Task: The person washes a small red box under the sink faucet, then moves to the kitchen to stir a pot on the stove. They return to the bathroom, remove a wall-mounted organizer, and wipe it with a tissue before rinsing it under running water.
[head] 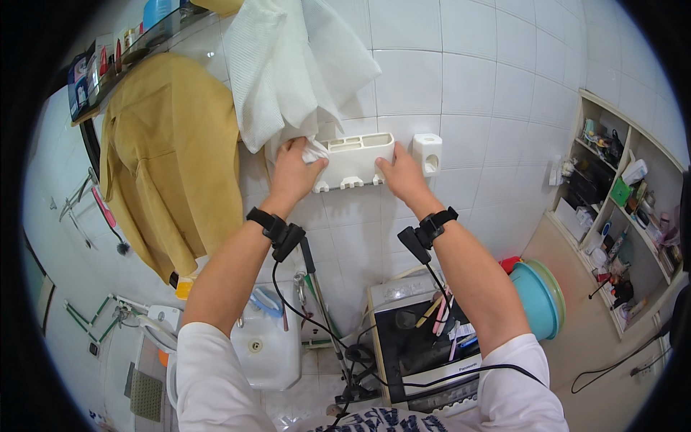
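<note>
A white plastic toothbrush holder (pixel 353 162) with divided slots on top and notches along its bottom edge is at the tiled wall. My left hand (pixel 296 167) grips its left end, with a bunched bit of white cloth (pixel 314 151) under the fingers. At the right end, my right hand (pixel 402 173) has its thumb on the front and its fingers at the side. White towels (pixel 291 65) hang above my left hand. Just right of my right hand, a small white dispenser (pixel 427 154) is fixed to the wall.
A tan jacket (pixel 173 162) hangs at left below a glass shelf (pixel 146 51) of bottles. Below are a white sink (pixel 267 351), mop handles and a Panasonic washing machine (pixel 432 372) with toothbrushes on its lid. Basins (pixel 532 302) and a filled wall cabinet (pixel 604 202) are at right.
</note>
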`<state>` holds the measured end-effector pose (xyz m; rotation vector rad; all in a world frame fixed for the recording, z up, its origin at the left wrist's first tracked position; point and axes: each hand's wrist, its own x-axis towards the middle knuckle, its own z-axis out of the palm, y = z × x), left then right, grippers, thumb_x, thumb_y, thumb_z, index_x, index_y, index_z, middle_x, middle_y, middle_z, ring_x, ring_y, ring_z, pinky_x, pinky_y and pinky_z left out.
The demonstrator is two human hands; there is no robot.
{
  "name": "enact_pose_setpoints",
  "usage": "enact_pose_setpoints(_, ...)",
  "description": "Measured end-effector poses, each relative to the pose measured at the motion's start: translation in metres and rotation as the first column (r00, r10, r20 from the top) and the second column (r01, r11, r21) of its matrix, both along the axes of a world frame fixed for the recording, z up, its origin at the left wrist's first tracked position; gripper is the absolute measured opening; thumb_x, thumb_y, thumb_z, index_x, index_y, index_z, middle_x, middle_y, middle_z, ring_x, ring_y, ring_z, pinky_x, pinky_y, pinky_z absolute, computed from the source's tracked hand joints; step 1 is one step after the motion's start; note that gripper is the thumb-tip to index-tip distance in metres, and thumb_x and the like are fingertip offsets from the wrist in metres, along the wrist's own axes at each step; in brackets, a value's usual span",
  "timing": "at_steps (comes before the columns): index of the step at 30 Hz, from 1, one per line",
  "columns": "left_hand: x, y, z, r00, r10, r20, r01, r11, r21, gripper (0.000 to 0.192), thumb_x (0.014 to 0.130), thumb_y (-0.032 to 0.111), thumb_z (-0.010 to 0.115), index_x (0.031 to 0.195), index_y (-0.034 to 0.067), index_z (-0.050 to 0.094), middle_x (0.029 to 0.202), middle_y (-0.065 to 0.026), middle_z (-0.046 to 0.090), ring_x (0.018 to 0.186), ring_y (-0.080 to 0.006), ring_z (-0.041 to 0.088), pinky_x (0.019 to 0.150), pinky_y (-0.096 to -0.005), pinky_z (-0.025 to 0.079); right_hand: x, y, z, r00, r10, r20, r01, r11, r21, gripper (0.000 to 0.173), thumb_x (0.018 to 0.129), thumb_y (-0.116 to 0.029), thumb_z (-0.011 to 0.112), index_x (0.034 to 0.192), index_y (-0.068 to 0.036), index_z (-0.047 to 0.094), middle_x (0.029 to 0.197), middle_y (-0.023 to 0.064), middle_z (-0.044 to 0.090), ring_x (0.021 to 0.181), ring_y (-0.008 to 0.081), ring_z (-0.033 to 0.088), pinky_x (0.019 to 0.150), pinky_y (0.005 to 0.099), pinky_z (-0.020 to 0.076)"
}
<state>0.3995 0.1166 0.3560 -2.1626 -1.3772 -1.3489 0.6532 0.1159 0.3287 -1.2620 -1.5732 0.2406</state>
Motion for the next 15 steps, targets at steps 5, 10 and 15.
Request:
enact_pose_setpoints(5,0.006,-0.009,0.016,0.981,-0.061,0.183,0.07,0.997,-0.044,0.057,0.081,0.02,0.078,0.132,-0.003,0.066,0.13,-0.031,0.065,0.122,-0.0414,0.063,0.106,-0.0437,0.049,-0.002,-0.003,0.003,0.984,0.129,-0.119,-0.116,0.987,0.109,0.046,0.098,-0.023,0.065,0.137,-0.001,0.059,0.119,0.0207,0.072,0.106,0.0364,0.068,0.092,0.0426,0.0523)
enact_pose_setpoints(10,0.002,-0.032,0.052,0.97,-0.02,0.242,0.073,0.975,-0.211,0.058,0.078,0.03,0.081,0.129,0.003,0.07,0.116,-0.0306,0.071,0.111,-0.0379,0.07,0.096,-0.0419,0.054,-0.004,-0.012,0.035,0.982,0.077,-0.173,-0.038,0.976,0.216,0.046,0.096,-0.023,0.064,0.137,-0.002,0.059,0.119,0.0232,0.072,0.108,0.0415,0.069,0.094,0.0448,0.0532)
enact_pose_setpoints(15,-0.009,-0.083,0.017,0.985,-0.089,0.145,0.099,0.993,-0.064,0.068,0.077,0.029,0.085,0.137,0.007,0.063,0.128,-0.019,0.068,0.122,-0.0376,0.062,0.105,-0.0434,0.049,0.01,-0.064,0.003,0.924,0.292,-0.248,-0.211,0.928,0.307,0.059,0.097,-0.024,0.069,0.15,-0.004,0.052,0.134,0.0166,0.068,0.122,0.0311,0.065,0.097,0.041,0.0526)
